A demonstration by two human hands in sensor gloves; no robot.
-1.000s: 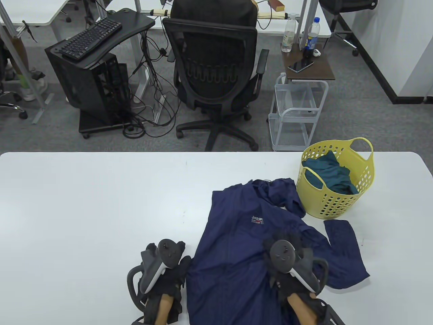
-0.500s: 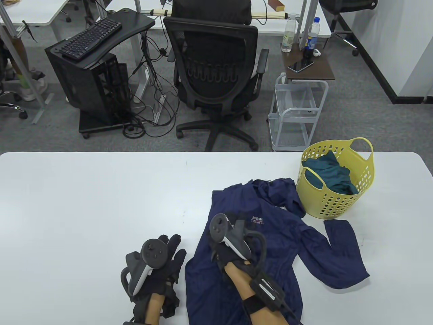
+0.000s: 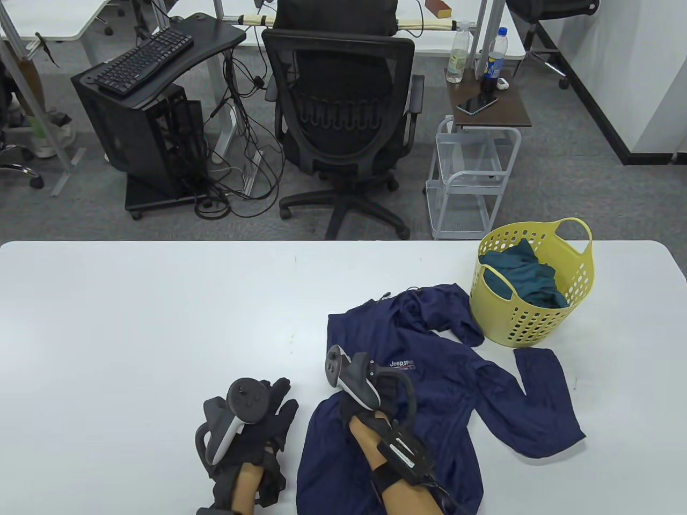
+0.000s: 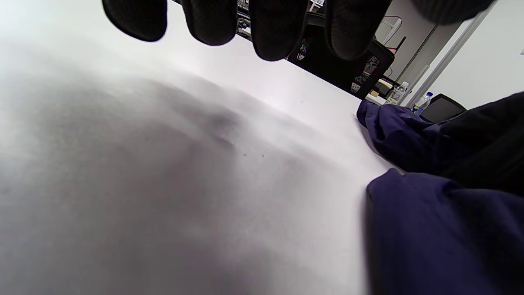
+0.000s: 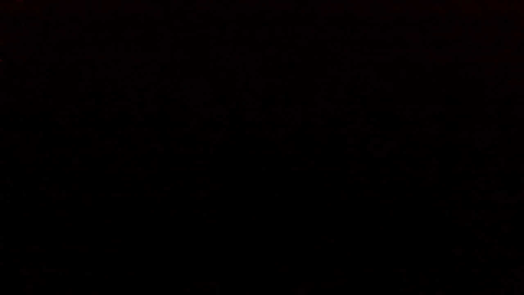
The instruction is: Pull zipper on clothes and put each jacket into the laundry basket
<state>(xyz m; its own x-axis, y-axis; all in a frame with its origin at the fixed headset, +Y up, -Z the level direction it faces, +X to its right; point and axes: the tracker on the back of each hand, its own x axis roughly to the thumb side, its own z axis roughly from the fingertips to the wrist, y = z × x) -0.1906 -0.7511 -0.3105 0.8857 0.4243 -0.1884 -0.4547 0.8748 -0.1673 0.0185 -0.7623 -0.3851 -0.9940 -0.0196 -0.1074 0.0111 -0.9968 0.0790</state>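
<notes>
A navy jacket (image 3: 440,386) with a small chest logo lies spread and rumpled on the white table (image 3: 134,322), its sleeve trailing right. My right hand (image 3: 357,407) sits on the jacket's left part. Its fingers are hidden under the tracker and sunk into bunched fabric, which it grips. The right wrist view is fully black. My left hand (image 3: 271,407) lies flat on the bare table just left of the jacket, its fingers (image 4: 278,28) straight. The jacket's edge (image 4: 430,229) shows in the left wrist view. The zipper is not visible.
A yellow laundry basket (image 3: 536,322) stands at the back right of the table with a teal garment (image 3: 528,276) inside, touching the jacket's hood end. Beyond the far edge are an office chair (image 3: 343,123) and a small wire cart (image 3: 472,177).
My right hand crossed from the jacket's right side to its left part. The jacket's top shifted left and its left edge bunched inward. The left hand barely moved.
</notes>
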